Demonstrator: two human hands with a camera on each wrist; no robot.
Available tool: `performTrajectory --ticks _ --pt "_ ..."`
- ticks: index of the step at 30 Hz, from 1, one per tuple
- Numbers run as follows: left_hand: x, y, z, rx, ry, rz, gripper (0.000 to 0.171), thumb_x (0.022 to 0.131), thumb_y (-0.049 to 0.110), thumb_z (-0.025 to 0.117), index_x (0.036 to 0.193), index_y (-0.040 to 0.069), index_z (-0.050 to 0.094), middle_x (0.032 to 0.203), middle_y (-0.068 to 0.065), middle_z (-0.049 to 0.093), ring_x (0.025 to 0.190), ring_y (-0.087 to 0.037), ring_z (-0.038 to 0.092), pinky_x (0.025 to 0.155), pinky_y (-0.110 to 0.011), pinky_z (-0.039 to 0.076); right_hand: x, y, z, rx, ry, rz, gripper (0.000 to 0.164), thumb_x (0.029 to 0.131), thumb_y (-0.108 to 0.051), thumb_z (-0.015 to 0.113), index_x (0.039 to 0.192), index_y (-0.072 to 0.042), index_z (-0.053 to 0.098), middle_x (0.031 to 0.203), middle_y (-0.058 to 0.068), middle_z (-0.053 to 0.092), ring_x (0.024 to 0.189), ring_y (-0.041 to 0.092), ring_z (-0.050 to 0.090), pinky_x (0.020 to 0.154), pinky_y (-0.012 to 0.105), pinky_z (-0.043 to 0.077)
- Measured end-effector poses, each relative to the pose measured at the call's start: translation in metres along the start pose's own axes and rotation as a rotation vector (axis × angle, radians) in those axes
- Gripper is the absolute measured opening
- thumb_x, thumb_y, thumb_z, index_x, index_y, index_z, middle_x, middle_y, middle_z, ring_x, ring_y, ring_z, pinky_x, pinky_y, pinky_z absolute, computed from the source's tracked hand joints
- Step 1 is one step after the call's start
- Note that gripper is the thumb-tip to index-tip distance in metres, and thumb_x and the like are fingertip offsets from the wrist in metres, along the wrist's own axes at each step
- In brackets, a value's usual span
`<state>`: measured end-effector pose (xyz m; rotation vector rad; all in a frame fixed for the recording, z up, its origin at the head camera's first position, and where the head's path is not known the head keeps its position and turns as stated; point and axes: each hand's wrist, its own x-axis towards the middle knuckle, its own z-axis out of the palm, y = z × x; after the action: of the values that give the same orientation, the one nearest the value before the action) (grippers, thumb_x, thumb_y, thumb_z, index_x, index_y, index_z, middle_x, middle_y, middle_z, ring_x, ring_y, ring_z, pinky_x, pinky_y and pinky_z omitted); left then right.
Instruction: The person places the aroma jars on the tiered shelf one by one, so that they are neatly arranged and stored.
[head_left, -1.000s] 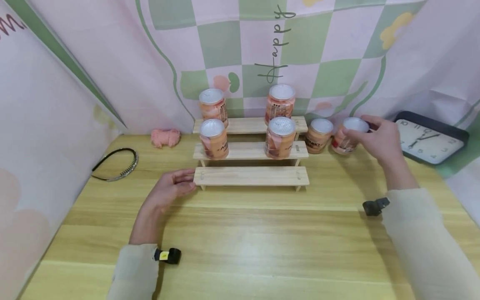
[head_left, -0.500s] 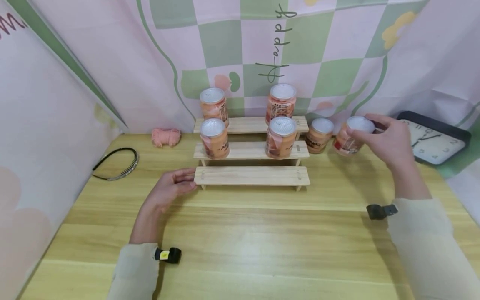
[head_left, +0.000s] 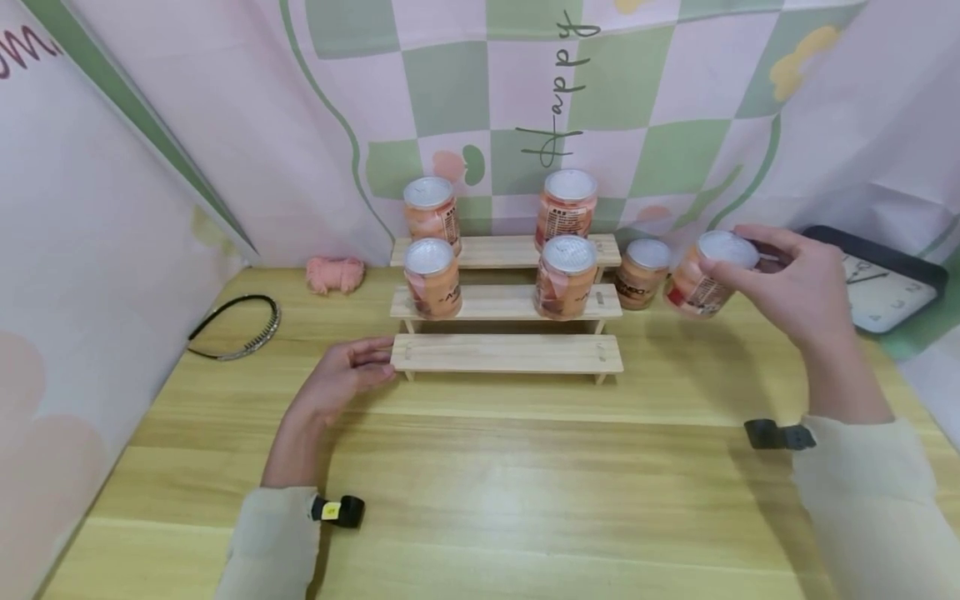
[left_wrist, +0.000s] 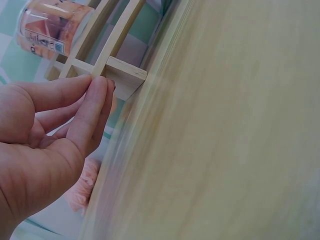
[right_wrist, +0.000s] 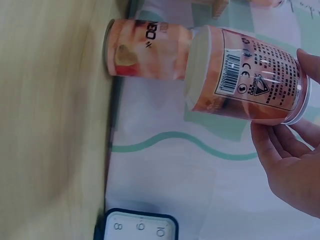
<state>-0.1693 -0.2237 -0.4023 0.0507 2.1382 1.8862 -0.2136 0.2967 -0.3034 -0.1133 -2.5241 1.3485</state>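
My right hand (head_left: 806, 287) grips an orange can (head_left: 708, 279) around its silver-lidded top. In the right wrist view this can (right_wrist: 245, 75) is off the table, its barcode label showing. A second can (head_left: 641, 275) stands on the table just left of it. At the middle, a three-step wooden rack (head_left: 506, 353) carries cans on its two upper steps, such as a front left can (head_left: 432, 283) and a front right can (head_left: 566, 279). My left hand (head_left: 341, 379) pinches the left end of the bare lowest step, thumb against fingertips, as the left wrist view shows.
A black-framed clock (head_left: 888, 287) lies tilted at the right, behind my right hand. On the left are a pink yarn bundle (head_left: 335, 274) and a black headband (head_left: 255, 342). A patterned cloth (head_left: 450, 87) hangs behind the wooden table (head_left: 480, 500).
My right hand has lifted the can and brought it slightly right and toward me, tilting it. My left hand stays at the rack's end.
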Motion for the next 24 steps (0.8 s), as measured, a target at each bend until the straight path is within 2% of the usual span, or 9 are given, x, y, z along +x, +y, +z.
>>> performTrajectory --ticks 7,12,16,21,24 --pt "0.001 -0.001 0.0 0.003 0.008 -0.005 0.052 0.095 -0.01 0.058 0.146 -0.01 0.045 0.132 -0.032 0.056 0.103 -0.021 0.066 0.093 -0.031 0.057 -0.012 -0.013 0.008 0.029 -0.009 -0.062 0.055 0.082 -0.017 0.086 0.129 0.003 0.065 0.106 -0.021 0.058 0.085 -0.014 0.061 0.067 0.005 0.051" --pt "0.001 -0.001 0.0 0.005 0.007 -0.007 0.052 0.095 -0.01 0.059 0.146 -0.01 0.045 0.132 -0.032 0.056 0.102 -0.019 0.066 0.092 -0.03 0.057 -0.019 -0.015 0.016 0.01 -0.026 -0.105 0.054 0.082 -0.018 0.086 0.128 0.003 0.066 0.109 -0.022 0.058 0.091 -0.011 0.059 0.071 0.003 0.049" --pt "0.001 -0.001 0.0 0.008 0.009 -0.01 0.052 0.096 -0.009 0.059 0.146 -0.01 0.045 0.132 -0.032 0.057 0.102 -0.019 0.066 0.091 -0.029 0.057 -0.023 -0.018 0.024 0.005 -0.02 -0.163 0.052 0.081 -0.016 0.087 0.125 0.004 0.068 0.109 -0.018 0.061 0.093 -0.008 0.06 0.074 0.004 0.05" --pt "0.001 -0.001 0.0 0.011 0.007 -0.009 0.052 0.096 -0.009 0.059 0.146 -0.009 0.045 0.132 -0.031 0.057 0.104 -0.02 0.066 0.092 -0.03 0.057 -0.029 -0.023 0.03 0.013 -0.035 -0.194 0.052 0.08 -0.014 0.087 0.125 0.003 0.069 0.116 -0.01 0.061 0.094 -0.007 0.06 0.075 0.004 0.05" --pt "0.001 -0.001 0.0 0.014 0.006 -0.002 0.052 0.096 -0.009 0.059 0.146 -0.009 0.045 0.132 -0.031 0.057 0.105 -0.022 0.065 0.092 -0.03 0.057 -0.032 -0.026 0.035 0.022 -0.039 -0.222 0.051 0.078 -0.012 0.088 0.123 0.003 0.07 0.114 -0.01 0.062 0.094 -0.006 0.061 0.076 0.005 0.05"
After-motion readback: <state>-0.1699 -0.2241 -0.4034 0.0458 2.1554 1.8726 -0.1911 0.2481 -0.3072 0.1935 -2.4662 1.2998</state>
